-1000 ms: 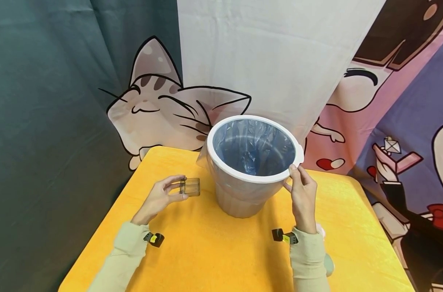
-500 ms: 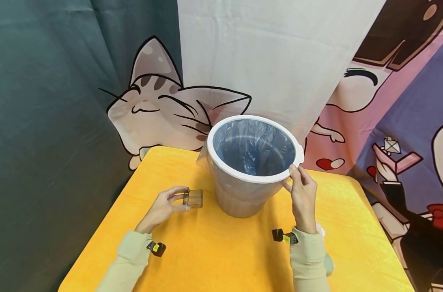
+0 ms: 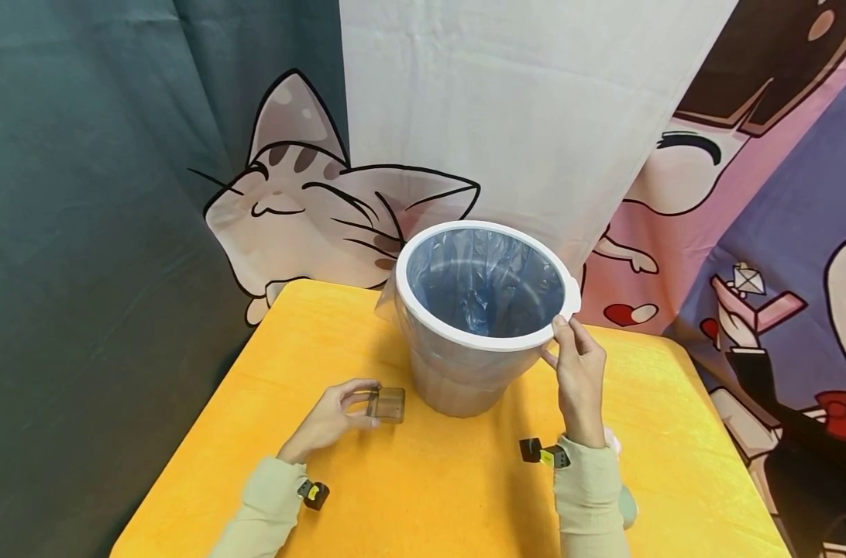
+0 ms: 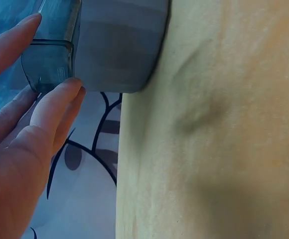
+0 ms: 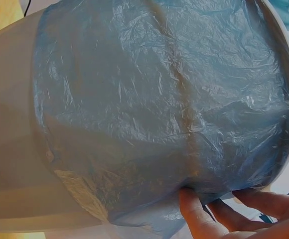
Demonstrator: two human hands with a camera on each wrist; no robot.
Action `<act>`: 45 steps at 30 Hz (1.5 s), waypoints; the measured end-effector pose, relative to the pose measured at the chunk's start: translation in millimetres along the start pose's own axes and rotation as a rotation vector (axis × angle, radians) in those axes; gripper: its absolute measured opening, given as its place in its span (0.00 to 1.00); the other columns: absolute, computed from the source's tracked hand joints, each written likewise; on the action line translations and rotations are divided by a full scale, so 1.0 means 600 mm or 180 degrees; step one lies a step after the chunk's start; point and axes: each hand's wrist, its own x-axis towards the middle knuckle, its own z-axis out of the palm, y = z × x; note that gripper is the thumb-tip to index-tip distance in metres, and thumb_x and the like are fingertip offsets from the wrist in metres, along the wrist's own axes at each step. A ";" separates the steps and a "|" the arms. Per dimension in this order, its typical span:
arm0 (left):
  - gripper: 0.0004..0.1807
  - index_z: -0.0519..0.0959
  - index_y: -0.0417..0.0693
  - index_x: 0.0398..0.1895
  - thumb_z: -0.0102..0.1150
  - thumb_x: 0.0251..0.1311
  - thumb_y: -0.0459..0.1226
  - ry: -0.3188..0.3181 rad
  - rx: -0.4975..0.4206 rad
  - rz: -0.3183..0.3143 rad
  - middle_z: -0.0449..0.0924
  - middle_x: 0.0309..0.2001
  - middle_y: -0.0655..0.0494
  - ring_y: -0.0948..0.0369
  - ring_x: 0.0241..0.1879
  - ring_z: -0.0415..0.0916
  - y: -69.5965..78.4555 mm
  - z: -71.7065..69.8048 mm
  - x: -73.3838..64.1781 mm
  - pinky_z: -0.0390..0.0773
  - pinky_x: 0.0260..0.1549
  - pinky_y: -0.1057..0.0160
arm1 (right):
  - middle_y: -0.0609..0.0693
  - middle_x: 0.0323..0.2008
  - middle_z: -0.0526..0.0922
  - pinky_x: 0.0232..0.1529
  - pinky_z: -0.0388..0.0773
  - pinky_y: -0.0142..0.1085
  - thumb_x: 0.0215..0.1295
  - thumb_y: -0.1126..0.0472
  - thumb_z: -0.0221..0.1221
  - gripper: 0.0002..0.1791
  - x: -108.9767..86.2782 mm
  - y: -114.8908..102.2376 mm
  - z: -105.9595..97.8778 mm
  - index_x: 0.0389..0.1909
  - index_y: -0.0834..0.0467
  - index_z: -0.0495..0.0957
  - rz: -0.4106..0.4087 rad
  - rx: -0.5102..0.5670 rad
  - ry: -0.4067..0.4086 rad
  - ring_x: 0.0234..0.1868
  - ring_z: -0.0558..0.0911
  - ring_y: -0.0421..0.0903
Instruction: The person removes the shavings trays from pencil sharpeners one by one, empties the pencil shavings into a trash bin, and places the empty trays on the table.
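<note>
A trash can (image 3: 458,387) with a white rim ring (image 3: 458,336) stands on the yellow table. Its blue translucent trash bag (image 5: 114,99) lines the inside and folds down over the outer wall. My right hand (image 3: 578,372) pinches the rim at the near right, thumb on top and fingers beneath against the bag. Left of the can's base, my left hand (image 3: 332,418) holds a small clear smoky plastic box (image 3: 386,404) between thumb and fingertips. In the left wrist view the box (image 4: 50,62) overlaps the can's grey wall, and the table lies to its right.
The yellow tablecloth (image 3: 423,496) covers the table. Beside the right forearm, a pale pink thing (image 3: 612,440) and a grey-green rounded thing (image 3: 628,507) show partly, mostly hidden by the sleeve. Printed curtains (image 3: 521,108) hang right behind the table.
My left hand has come nearer and to the right with the plastic box, from beside the can's upper wall to beside its base. The right hand and the can stay put.
</note>
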 end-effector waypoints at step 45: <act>0.35 0.68 0.35 0.58 0.69 0.41 0.25 -0.0386 0.0031 -0.0101 0.68 0.58 0.41 0.47 0.58 0.67 -0.055 0.188 0.014 0.75 0.51 0.59 | 0.56 0.57 0.72 0.45 0.77 0.44 0.60 0.46 0.58 0.28 -0.001 -0.001 0.002 0.58 0.56 0.72 -0.0034 0.0029 0.0009 0.57 0.72 0.51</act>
